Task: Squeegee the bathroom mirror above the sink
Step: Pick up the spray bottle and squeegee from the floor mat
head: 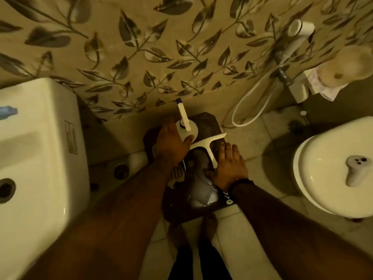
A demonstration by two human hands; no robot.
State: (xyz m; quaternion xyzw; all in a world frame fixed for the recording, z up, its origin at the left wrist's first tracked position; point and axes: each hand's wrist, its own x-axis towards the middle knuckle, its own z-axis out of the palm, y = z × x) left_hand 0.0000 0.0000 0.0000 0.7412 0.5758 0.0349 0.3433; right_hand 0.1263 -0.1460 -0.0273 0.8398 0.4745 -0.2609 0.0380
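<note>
A white squeegee (209,145) lies on a dark stool (210,122) on the floor against the leaf-patterned wall. A white spray bottle (184,122) with a blue tip stands on the stool's far left part. My left hand (171,144) wraps around the bottle's base, thumb on its near side. My right hand (229,168) rests on the squeegee's handle end, fingers extended flat beside it; the grip itself is unclear. The mirror is out of sight.
A white sink (36,142) fills the left side. A closed toilet lid (331,168) with a grey controller on it sits at right. A hose (248,110) hangs on the wall near a pipe. My feet stand on pale floor tiles (262,142).
</note>
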